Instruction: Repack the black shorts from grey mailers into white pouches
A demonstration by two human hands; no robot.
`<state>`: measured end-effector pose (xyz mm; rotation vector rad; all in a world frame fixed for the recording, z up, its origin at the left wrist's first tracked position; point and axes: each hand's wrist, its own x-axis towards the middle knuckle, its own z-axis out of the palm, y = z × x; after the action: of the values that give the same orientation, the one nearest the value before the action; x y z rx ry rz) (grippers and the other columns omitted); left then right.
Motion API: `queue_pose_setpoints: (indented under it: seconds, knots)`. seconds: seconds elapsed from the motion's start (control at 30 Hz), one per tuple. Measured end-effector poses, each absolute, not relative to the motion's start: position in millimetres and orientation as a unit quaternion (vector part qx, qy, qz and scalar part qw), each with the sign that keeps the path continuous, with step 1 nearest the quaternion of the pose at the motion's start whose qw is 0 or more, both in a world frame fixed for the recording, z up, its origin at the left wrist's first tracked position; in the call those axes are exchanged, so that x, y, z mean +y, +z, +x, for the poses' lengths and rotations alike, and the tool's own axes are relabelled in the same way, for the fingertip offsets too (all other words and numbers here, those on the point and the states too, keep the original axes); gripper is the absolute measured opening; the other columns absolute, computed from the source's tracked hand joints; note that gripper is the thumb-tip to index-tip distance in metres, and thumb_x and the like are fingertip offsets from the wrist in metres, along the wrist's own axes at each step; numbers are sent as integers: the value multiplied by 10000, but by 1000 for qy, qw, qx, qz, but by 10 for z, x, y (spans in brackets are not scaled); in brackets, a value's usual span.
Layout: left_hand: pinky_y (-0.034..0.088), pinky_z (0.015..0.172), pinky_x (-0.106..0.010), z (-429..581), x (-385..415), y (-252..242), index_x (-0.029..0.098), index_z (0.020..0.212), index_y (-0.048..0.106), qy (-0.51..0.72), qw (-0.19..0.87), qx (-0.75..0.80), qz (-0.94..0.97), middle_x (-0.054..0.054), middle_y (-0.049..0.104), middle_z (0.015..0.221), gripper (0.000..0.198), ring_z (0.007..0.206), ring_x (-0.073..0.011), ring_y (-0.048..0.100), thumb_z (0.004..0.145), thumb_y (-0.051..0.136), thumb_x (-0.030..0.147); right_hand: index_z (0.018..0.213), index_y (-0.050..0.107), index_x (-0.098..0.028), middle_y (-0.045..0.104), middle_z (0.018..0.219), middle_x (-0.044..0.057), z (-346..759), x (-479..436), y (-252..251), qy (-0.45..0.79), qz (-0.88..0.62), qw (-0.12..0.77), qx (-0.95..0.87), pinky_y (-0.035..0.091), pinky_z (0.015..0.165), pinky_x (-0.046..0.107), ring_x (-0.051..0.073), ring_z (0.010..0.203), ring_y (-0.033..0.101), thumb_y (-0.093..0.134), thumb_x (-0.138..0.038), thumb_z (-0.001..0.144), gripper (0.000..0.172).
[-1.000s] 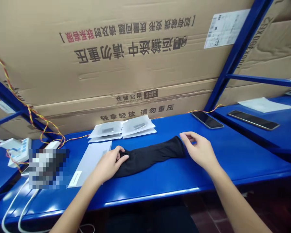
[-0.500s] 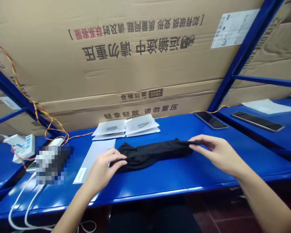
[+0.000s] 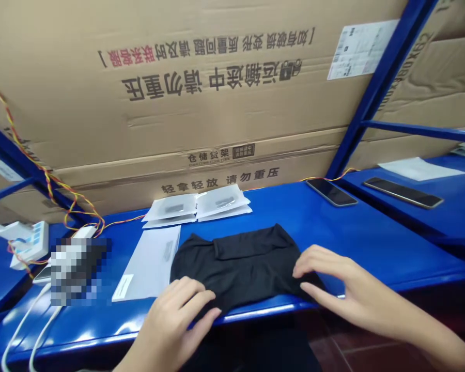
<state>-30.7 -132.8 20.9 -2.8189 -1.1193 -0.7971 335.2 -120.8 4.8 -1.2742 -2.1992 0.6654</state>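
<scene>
A black cloth garment point(image 3: 244, 268) lies spread at the shelf's front edge, with a folded-over band along its far side. My left hand point(image 3: 182, 315) is at its near left corner, dark fabric between the curled fingers and the thumb. At the near right corner, my right hand point(image 3: 333, 281) has the cloth's edge between fingers and thumb. A flat translucent plastic bag point(image 3: 149, 263) with a white label lies just left of the garment. The garment's exact kind is not clear.
Small frosted packets point(image 3: 220, 202) stand stacked behind the garment on the blue shelf point(image 3: 271, 206). One phone point(image 3: 331, 191) lies at the back right, another point(image 3: 403, 192) farther right. White cables and a power strip point(image 3: 42, 240) occupy the left. Large cardboard boxes point(image 3: 217, 113) back the shelf.
The garment has gone from a narrow folded strip to a wider spread toward me. Both hands have moved nearer the shelf's front edge. The view has shifted slightly.
</scene>
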Motion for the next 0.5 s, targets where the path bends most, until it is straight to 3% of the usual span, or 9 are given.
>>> queue_pose_setpoints:
  seconds: [0.1, 0.2, 0.33, 0.4, 0.5]
  knots:
    - [519, 635, -276, -239, -1328, 125, 216, 832, 645, -160, -30, -371, -914, -19, 676, 830, 142, 716, -186, 658, 961, 702, 230, 957, 729, -269, 691, 994, 57, 3216, -1263, 21, 298, -459, 193, -814, 557, 856, 352, 221, 939, 669, 573, -423, 1031, 231]
    - [489, 601, -240, -277, -1397, 108, 217, 797, 631, -100, -84, -390, -911, -1, 673, 819, 187, 696, -166, 658, 892, 793, 216, 859, 723, -259, 675, 906, 36, 3272, -1308, -66, 314, -461, 191, -808, 540, 796, 318, 201, 866, 666, 560, -453, 1043, 313]
    - [451, 564, -205, -322, -1344, 277, 222, 788, 635, -141, -178, -384, -895, 18, 661, 771, 207, 648, -123, 638, 975, 706, 274, 871, 736, -258, 693, 839, 29, 3423, -1173, -107, 262, -490, 238, -797, 537, 690, 305, 190, 749, 656, 564, -469, 1038, 320]
    - [475, 607, -218, -277, -1160, 352, 224, 815, 652, -186, -173, -385, -887, 15, 668, 773, 195, 682, -133, 646, 1003, 661, 278, 1027, 761, -276, 724, 947, 51, 3443, -1006, -114, 191, -497, 282, -798, 579, 746, 334, 213, 824, 687, 584, -463, 1024, 257]
    - [556, 830, -329, -162, -753, 345, 227, 997, 719, -208, -96, -384, -894, -41, 743, 1007, 76, 942, -221, 694, 943, 734, 277, 1276, 719, -301, 707, 1268, 104, 3405, -730, -174, 78, -462, 308, -828, 581, 995, 466, 303, 1187, 666, 623, -409, 1000, 312]
